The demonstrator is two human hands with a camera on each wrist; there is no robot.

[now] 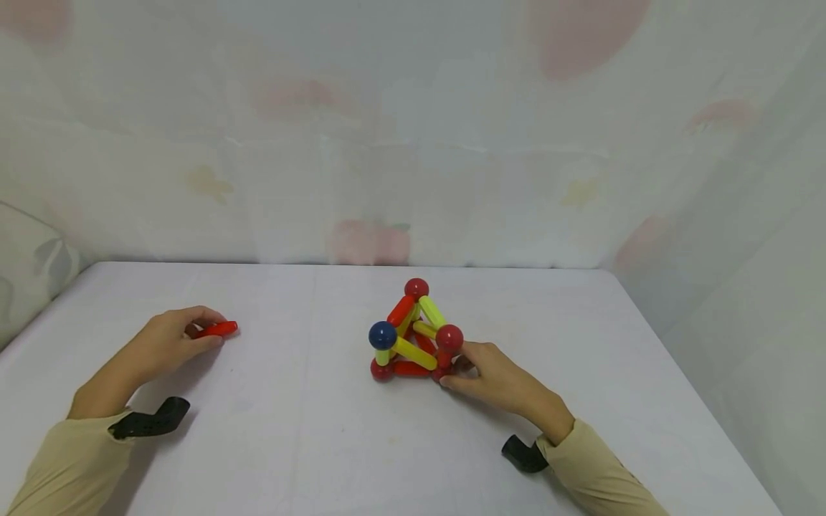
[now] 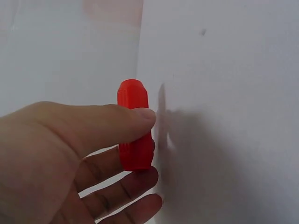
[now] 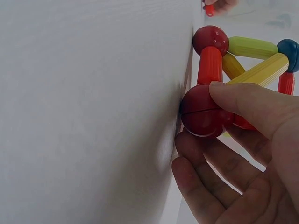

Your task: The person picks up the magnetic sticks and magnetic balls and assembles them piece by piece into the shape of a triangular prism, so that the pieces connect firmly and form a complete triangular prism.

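Note:
On the left side of the table, my left hand (image 1: pixel 169 344) pinches a red magnetic rod (image 1: pixel 219 329) between thumb and fingers. The left wrist view shows the thumb lying across this red rod (image 2: pixel 133 95), close to the white surface. Right of centre stands a frame of magnetic rods and balls, with a dark blue ball (image 1: pixel 383 335), red balls, and red, yellow and lime rods. My right hand (image 1: pixel 500 380) holds its lower right red ball (image 3: pixel 205 112) between thumb and fingers. That hand covers part of the ball and the nearby rods.
A white cloth covers the table (image 1: pixel 290 430), whose back edge meets a pale patterned curtain (image 1: pixel 452 201). A patterned cushion (image 1: pixel 29 265) sits at the left edge. Black wrist mounts (image 1: pixel 151 419) stick out from both sleeves.

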